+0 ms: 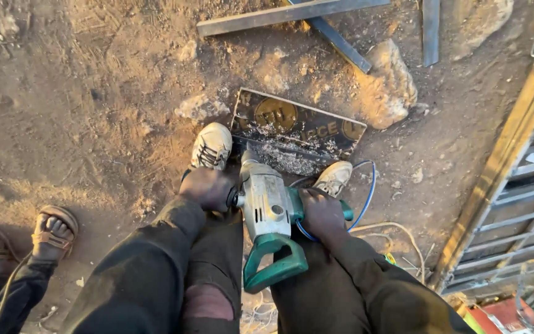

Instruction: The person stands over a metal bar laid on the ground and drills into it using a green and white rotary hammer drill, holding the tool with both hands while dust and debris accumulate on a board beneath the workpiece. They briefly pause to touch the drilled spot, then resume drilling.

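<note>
Looking down, I saw my left hand wrapped tight round the side grip of a big grey-and-green drill, and my right hand clenched on the green grip opposite. The drill stood nose-down between my shoes onto a dark metal plate lying on the dirt ground. Pale shavings lay heaped about the bit, so I judged the drilling well begun; whether the hole was through, I could not tell.

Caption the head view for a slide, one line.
Both hands, left and right, grip a green-handled power drill pointed down at a dark metal plate on dirt, shoes beside it.
</note>
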